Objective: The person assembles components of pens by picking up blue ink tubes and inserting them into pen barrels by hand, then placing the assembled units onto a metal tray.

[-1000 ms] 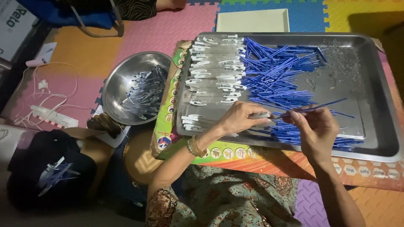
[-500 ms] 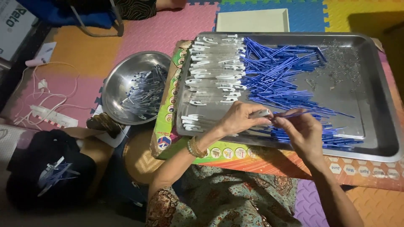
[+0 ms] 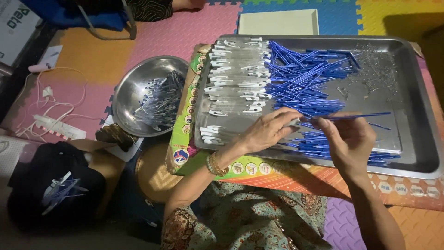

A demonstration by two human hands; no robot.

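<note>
Both of our hands are working over the near half of the metal tray point(image 3: 416, 157). Our left hand point(image 3: 267, 132) is lying palm down with its fingers curled, pinching the pale end of a thin blue refill point(image 3: 356, 115) between thumb and fingertips. Our right hand point(image 3: 348, 139) is closing its thumb and forefinger on the same refill a little further along, so the blue rod is running out to the right, roughly level, just above the tray floor. Both hands are gripping this one piece and are nearly touching each other.

We are keeping the hands directly above a loose heap of blue refills point(image 3: 305, 78), which is spreading across the middle of the tray and continuing under our right hand toward the near rim. To the left of that heap, rows of white and clear pen barrels point(image 3: 236, 74) are lying side by side, covering the left part of the tray. A scatter of small metal springs point(image 3: 379, 69) is occupying the far right corner.

We are resting the tray on a printed cardboard box point(image 3: 185, 134). Just beside the box, on the left, a round steel bowl point(image 3: 125, 97) is sitting on the foam floor mat point(image 3: 88, 51) and holding a pile of assembled pens point(image 3: 159, 99). A gold bracelet point(image 3: 215, 165) is circling our left wrist. A flat white board point(image 3: 277, 22) is lying beyond the far edge of the tray.
</note>
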